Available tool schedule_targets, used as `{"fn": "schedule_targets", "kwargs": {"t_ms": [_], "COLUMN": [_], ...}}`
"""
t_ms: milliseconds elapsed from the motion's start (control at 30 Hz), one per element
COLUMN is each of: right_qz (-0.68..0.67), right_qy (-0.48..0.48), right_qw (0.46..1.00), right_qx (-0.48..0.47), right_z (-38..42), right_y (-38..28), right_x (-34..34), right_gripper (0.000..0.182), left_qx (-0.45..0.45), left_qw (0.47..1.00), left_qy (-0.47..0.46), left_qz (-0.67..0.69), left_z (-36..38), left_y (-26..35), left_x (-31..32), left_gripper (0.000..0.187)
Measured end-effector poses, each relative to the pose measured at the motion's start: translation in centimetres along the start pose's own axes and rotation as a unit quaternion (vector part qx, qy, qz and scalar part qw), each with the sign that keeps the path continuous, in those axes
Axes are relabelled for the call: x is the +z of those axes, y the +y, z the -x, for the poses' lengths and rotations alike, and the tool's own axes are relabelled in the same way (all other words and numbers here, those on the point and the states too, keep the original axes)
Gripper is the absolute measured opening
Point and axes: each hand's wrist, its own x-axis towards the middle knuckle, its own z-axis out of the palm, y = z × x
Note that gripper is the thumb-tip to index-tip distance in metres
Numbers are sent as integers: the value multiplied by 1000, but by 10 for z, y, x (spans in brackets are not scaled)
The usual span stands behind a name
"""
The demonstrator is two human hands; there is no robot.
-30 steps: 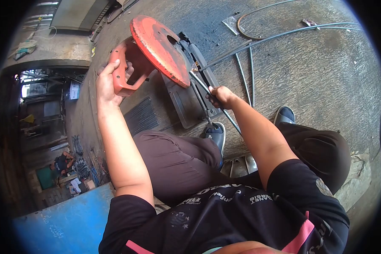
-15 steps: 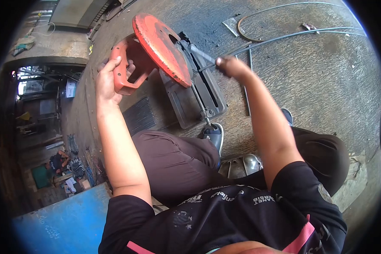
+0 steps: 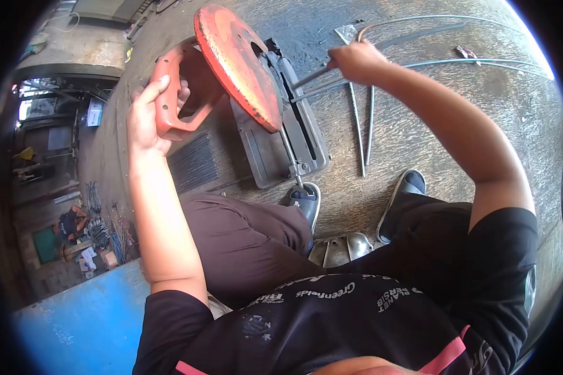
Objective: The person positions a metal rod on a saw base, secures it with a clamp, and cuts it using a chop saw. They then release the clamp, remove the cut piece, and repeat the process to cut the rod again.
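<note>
An abrasive chop saw with a worn orange blade guard [image 3: 238, 69] stands on the floor in front of me, its grey base [image 3: 259, 156] beneath. My left hand [image 3: 149, 112] is wrapped around the saw's orange loop handle [image 3: 167, 103]. To the right of the guard, my right hand [image 3: 360, 62] is closed on a grey metal bar [image 3: 314, 76], whose far end reaches the saw's clamp area. Just below that bar, a thin metal rod [image 3: 319, 91] runs from the saw toward the right. The guard hides most of the cutting disc.
Two straight rods [image 3: 357, 128] lie on the floor right of the saw. Long curved rods [image 3: 456, 61] stretch to the far right. A bundle of dark rods [image 3: 195, 164] lies left of the base. A blue panel [image 3: 94, 319] is at lower left; another person [image 3: 72, 222] sits beyond.
My right hand has moved up and to the right, and the bar in it now slopes up toward the right. My left hand stays on the handle. My right knee has shifted, showing more of the shoe.
</note>
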Motion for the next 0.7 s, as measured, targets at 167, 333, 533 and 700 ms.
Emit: {"fn": "schedule_targets", "kwargs": {"t_ms": [167, 333, 533, 700], "right_qz": [-57, -77, -67, -82], "right_qy": [-16, -23, -33, 6], "right_qw": [997, 997, 996, 996], "right_qx": [-38, -23, -47, -35], "right_z": [-17, -24, -30, -36], "right_y": [-12, -12, -19, -20], "right_x": [51, 63, 59, 60], "right_gripper": [24, 26, 28, 22], "left_qx": [6, -7, -8, -7], "left_qw": [1000, 1000, 1000, 1000], "left_qy": [-7, -20, -20, -15], "left_qz": [13, 14, 11, 1], "left_z": [2, 4, 4, 3], "left_y": [1, 4, 3, 2], "left_x": [3, 5, 6, 2], "left_gripper": [34, 34, 33, 33]}}
